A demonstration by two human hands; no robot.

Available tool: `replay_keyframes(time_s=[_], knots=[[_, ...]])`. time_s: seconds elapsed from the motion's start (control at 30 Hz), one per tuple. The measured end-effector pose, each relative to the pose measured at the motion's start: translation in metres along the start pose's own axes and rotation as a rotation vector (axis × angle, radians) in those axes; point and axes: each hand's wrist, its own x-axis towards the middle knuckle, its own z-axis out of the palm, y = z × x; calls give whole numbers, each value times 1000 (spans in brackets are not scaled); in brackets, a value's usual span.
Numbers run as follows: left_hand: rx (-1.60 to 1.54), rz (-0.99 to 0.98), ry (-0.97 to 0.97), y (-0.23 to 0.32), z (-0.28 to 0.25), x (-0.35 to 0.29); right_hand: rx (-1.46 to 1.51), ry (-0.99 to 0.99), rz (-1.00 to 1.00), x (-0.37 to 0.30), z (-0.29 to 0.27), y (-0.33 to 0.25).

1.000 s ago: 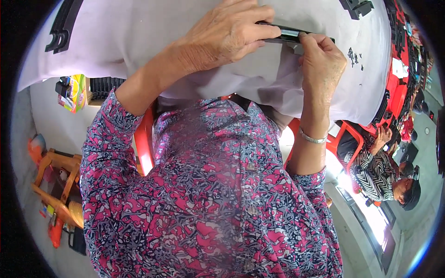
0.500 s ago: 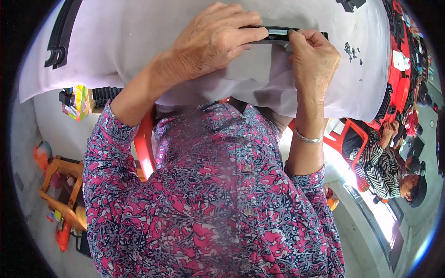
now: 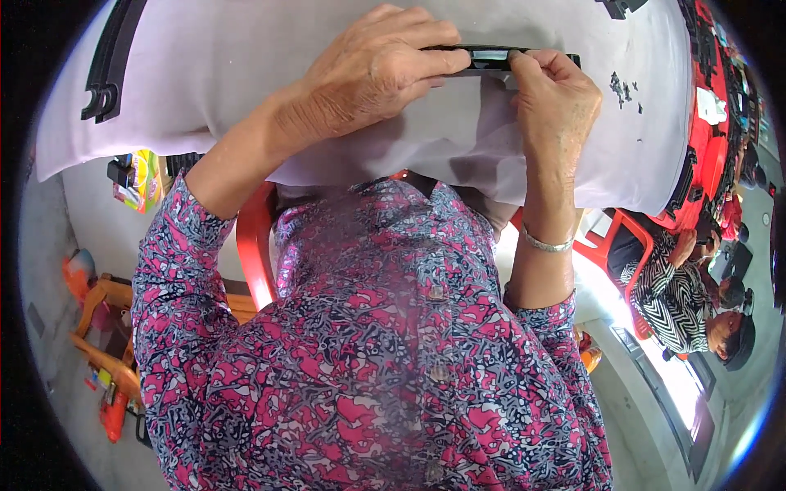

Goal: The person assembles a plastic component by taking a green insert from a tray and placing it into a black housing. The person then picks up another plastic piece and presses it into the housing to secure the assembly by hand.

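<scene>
A white cloth-covered table (image 3: 246, 74) fills the upper part of the frame, its edge curving down toward the right. Below it, the person's pink, white and dark patterned blouse (image 3: 368, 368) takes up the centre and bottom. A red plastic chair (image 3: 255, 254) shows at the blouse's left edge. At the right edge, a seated person in a black-and-white striped top (image 3: 671, 299) is beside a red table (image 3: 708, 123). In the upper left of the frame a long black plastic strip (image 3: 110, 61) lies on the cloth.

At top centre, the left hand (image 3: 368, 74) is closed over the left end of a slim black plastic bar (image 3: 491, 59), fingers wrapped on top. The right hand (image 3: 557, 106), with a silver bangle (image 3: 547, 244) on its wrist, pinches the bar's right part between thumb and fingers. Both hands are close together, clamped on the bar, which lies level just over the cloth. Small black bits (image 3: 622, 86) are scattered on the cloth right of the right hand.
</scene>
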Motion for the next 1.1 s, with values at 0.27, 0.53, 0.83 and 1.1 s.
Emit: replay_keyframes(time_s=[0.27, 0.53, 0.83, 1.1], knots=[[-43, -31, -43, -6, 8, -6, -66, -16, -36, 6, -2, 2], [-195, -270, -225, 11, -16, 13, -36, -7, -35, 7, -2, 8], [-147, -253, -273, 10, -15, 13, 54, -10, 35, 2, -2, -2], [-229, -446, -357, 18, -19, 17, 232, -66, 144, -2, -3, -5]])
